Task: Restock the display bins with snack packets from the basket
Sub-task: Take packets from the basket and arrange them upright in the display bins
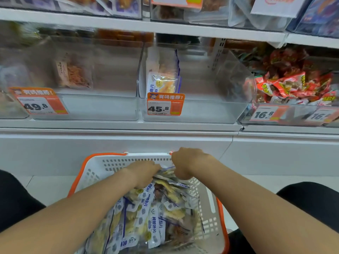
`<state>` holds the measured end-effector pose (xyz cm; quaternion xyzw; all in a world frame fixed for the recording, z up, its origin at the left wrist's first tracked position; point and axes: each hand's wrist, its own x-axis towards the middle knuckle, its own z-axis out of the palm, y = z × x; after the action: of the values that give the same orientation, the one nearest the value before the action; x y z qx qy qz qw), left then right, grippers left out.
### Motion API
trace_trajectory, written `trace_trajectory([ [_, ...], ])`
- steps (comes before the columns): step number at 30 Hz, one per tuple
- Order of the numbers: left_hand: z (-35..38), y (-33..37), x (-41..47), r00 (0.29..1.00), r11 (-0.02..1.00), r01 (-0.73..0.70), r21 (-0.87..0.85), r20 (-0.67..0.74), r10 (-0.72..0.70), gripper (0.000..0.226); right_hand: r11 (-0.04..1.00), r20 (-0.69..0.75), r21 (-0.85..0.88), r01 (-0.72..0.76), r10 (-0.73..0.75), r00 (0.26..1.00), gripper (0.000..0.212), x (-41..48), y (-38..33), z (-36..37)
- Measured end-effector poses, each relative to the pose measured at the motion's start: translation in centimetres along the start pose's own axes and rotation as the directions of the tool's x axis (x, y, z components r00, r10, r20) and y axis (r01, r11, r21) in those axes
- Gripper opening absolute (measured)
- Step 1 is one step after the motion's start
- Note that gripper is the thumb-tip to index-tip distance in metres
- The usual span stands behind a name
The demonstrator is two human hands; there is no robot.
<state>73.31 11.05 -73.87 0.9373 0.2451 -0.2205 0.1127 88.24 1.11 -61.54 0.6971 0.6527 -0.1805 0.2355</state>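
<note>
The left hand [145, 173] and the right hand [185, 165] are close together at the far end of the white plastic basket with an orange rim [110, 162]. They are not touching each other. The left hand lies palm down, and its fingers curl into the top of the pile of blue-and-white plastic snack packets with yellow pieces inside [156, 213]. The right hand is curled like a fist and pinches the top edge of the same bunch, just inside the far wall of the basket. The snack packets fill the basket almost to the top.

On each side of the basket is a knee in black cloth [16, 198]. Under the basket is a pale tiled floor [51, 186].

Straight above the basket, on a white shelf [128, 125], sits a clear plastic bin with an orange 45.8 price tag [165, 107]. A few upright blue-and-white packets [162, 83] stand at its left side. Above the basket and to the left is another clear bin with an orange 49.8 tag [39, 105] and one clear packet of brown strips [73, 74] inside. Above the basket and to the right is a clear bin full of red crinkly packets [286, 85], with a 16.8 tag [266, 113].
</note>
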Motion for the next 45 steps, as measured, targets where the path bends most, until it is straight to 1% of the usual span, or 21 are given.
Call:
trace_trajectory([
  [2,1.2,-0.2,0.9,0.999,0.999,0.004,-0.033,0.047,-0.003,0.039,1.000,-0.004,0.019,0.007,-0.007,1.000,0.012,0.3,0.1,0.3],
  [4,1.7,-0.1,1.3,0.997,1.000,0.019,-0.017,0.076,-0.018,0.023,0.998,-0.019,0.057,0.024,-0.022,1.000,0.006,0.9,0.4,0.4],
  [5,1.8,0.0,1.5,0.996,1.000,0.030,-0.009,0.079,-0.029,0.015,0.996,-0.015,0.076,0.042,-0.041,0.999,0.007,1.3,0.5,0.4],
  [6,1.9,0.2,1.6,0.997,0.999,0.036,-0.011,0.063,-0.036,0.011,0.993,-0.006,0.101,0.053,-0.053,0.999,0.017,1.7,0.6,0.6],
  [8,2.5,0.2,2.0,0.998,0.998,0.063,-0.002,0.010,-0.063,0.019,0.991,0.004,0.109,0.074,-0.075,0.997,0.033,2.3,0.7,0.7],
  [12,1.9,0.4,1.8,0.990,0.993,0.120,-0.006,-0.077,-0.120,0.032,0.990,0.015,0.094,0.102,-0.104,0.994,0.036,3.0,1.1,0.7],
  [15,-0.4,0.8,1.0,0.976,0.993,0.112,-0.042,-0.181,-0.118,0.025,0.992,0.027,0.095,0.081,-0.084,0.996,0.042,3.3,2.0,0.4],
  [18,-2.6,0.4,0.4,0.950,0.976,0.027,-0.217,-0.297,-0.092,0.017,0.997,0.052,0.065,0.034,-0.037,0.998,0.042,3.3,2.9,0.4],
  [20,-3.8,0.3,-0.1,0.952,0.902,-0.016,-0.432,-0.282,-0.118,0.016,0.999,0.062,0.045,0.010,-0.012,0.998,0.032,3.3,3.3,0.4],
  [22,-4.9,0.6,-0.9,0.950,0.759,-0.071,-0.647,-0.276,-0.146,0.017,0.999,0.041,0.035,-0.023,0.021,0.999,0.015,3.3,3.6,0.4],
  [23,-5.5,0.7,-1.3,0.943,0.688,-0.101,-0.719,-0.288,-0.163,0.017,0.999,0.022,0.045,-0.030,0.030,0.999,0.015,3.2,3.7,0.3],
  [25,-6.6,1.1,-2.2,0.917,0.597,-0.151,-0.788,-0.337,-0.212,0.017,0.991,0.007,0.129,-0.027,0.027,1.000,0.036,3.1,3.8,0.0],
  [27,-7.8,1.4,-2.9,0.881,0.578,-0.176,-0.797,-0.390,-0.269,0.018,0.970,-0.022,0.244,0.016,-0.011,1.000,0.051,2.9,3.9,-0.6],
  [30,-9.2,1.2,-3.9,0.830,0.564,-0.227,-0.794,-0.460,-0.314,0.018,0.910,-0.095,0.399,0.108,-0.075,0.993,0.050,2.2,3.5,-1.7],
  [32,-10.0,1.0,-4.8,0.804,0.584,-0.270,-0.766,-0.513,-0.301,0.014,0.827,-0.178,0.541,0.153,-0.065,0.982,0.034,1.5,3.0,-2.5],
  [34,-10.9,1.0,-5.8,0.772,0.606,-0.289,-0.741,-0.555,-0.309,0.010,0.694,-0.260,0.685,0.222,-0.052,0.964,0.026,0.3,2.6,-3.3],
  [38,-13.1,1.0,-7.5,0.693,0.547,-0.340,-0.765,-0.597,-0.404,0.023,0.446,-0.315,0.844,0.299,-0.041,0.948,0.016,-2.2,2.4,-5.5],
  [40,-14.2,0.9,-8.2,0.629,0.502,-0.382,-0.776,-0.616,-0.474,0.034,0.341,-0.318,0.896,0.286,0.041,0.947,0.020,-3.2,2.7,-6.8],
  [42,-15.2,1.0,-8.9,0.550,0.451,-0.445,-0.774,-0.633,-0.544,0.036,0.214,-0.323,0.933,0.288,0.153,0.934,0.012,-3.9,3.1,-8.0],
  [43,-15.6,1.0,-9.2,0.490,0.477,-0.459,-0.750,-0.661,-0.568,0.033,0.137,-0.331,0.942,0.306,0.230,0.915,0.011,-4.1,3.5,-8.5],
  [45,-16.1,0.7,-9.4,0.345,0.663,-0.381,-0.644,-0.765,-0.544,0.022,-0.039,-0.315,0.931,0.363,0.418,0.852,0.007,-4.0,4.3,-9.6],
])
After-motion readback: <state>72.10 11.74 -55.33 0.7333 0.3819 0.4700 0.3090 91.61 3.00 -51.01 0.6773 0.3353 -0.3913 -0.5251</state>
